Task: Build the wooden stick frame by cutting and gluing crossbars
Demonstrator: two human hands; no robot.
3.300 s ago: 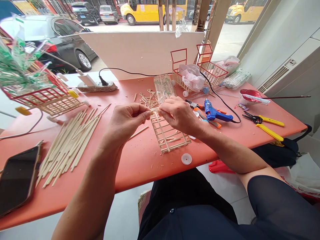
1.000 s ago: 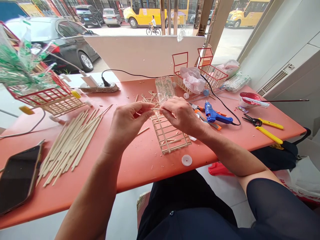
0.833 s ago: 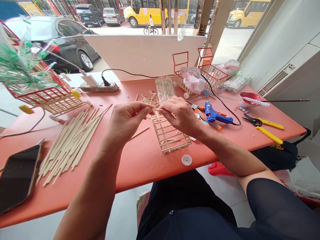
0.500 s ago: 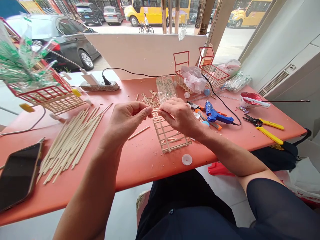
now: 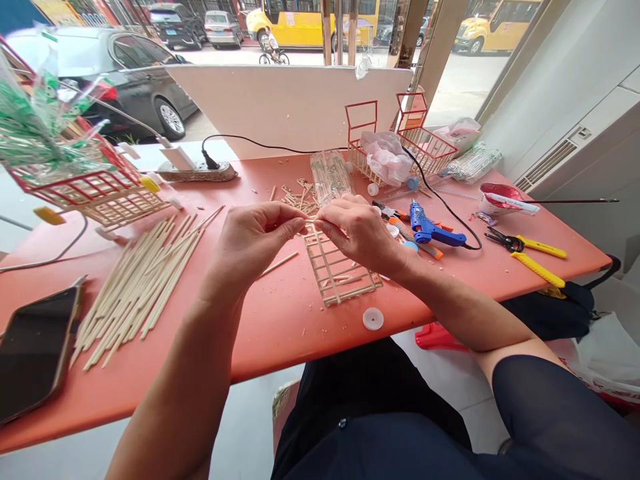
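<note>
My left hand [image 5: 265, 230] is closed, thumb and forefinger pinched at the far end of a flat lattice frame [image 5: 334, 270] of thin wooden sticks. Opposite it, my right hand [image 5: 353, 227] pinches too, its fingertips almost meeting the left ones. A pale sliver of a short wooden stick [image 5: 311, 219] shows between them; the fingers cover most of it. The frame lies flat on the orange-red table [image 5: 270, 327], partly beneath my right hand. Loose cut stick pieces [image 5: 297, 197] are scattered just beyond my fingertips.
Many wooden sticks [image 5: 145, 287] lie at left beside a phone [image 5: 37, 347] and a red-edged basket [image 5: 75, 187]. A blue glue gun [image 5: 433, 230], yellow-handled pliers [image 5: 537, 257] and a pink cup [image 5: 500, 199] are at right. Nearer sits a white plastic disc [image 5: 373, 319].
My left fingertips have moved slightly right and up, closing the gap to my right hand. My right hand stays nearly in place. Outside, the cyclist has moved left.
</note>
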